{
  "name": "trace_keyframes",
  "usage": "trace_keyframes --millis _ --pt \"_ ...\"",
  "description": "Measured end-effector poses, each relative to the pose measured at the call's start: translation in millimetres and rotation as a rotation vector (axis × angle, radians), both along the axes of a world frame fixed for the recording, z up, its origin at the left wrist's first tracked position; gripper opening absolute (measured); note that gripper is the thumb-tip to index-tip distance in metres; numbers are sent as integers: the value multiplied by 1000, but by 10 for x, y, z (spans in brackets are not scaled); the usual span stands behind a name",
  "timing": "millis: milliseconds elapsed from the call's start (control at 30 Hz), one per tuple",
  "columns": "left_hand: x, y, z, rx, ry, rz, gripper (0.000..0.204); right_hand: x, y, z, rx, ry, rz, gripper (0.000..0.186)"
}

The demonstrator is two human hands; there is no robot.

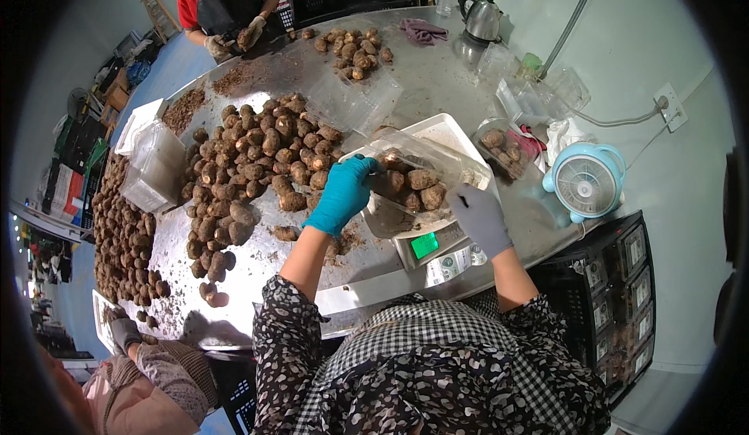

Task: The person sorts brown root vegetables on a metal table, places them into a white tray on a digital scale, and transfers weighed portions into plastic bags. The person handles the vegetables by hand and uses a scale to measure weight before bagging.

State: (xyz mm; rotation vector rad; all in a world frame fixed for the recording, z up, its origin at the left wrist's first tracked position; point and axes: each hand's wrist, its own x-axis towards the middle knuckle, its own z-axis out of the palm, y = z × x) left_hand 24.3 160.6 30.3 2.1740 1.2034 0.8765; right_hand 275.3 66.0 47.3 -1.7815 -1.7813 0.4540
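Observation:
A clear plastic clamshell box (445, 165) holds several brown, rough taro roots (423, 180). It rests in a white tray (477, 171) on a scale with a lit green display (425, 245). My left hand (346, 191), in a teal glove, is closed at the box's left edge, its fingertips partly hidden behind the plastic. At the right edge, my right hand (481, 218) in a grey glove has its fingers curled against the box.
A big heap of taro (265, 146) covers the steel table (312, 275) to the left. Empty clear boxes (152, 171) are stacked there. A filled box (503, 148), a blue fan (584, 184) and a kettle (482, 20) stand right. Co-workers handle things far left (234, 37) and near left (129, 337).

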Motion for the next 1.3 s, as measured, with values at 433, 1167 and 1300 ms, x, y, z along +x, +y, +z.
trace_keyframes --millis 433,1167,1300 --pt "85 -211 219 249 -617 388 31 17 -66 118 577 -122 235 29" --pt "-19 -258 -336 -935 -1017 267 25 -185 -134 -401 -398 1579 -260 20" --pt "136 -465 -354 -895 -820 320 17 133 113 -632 -323 1536 -211 15"
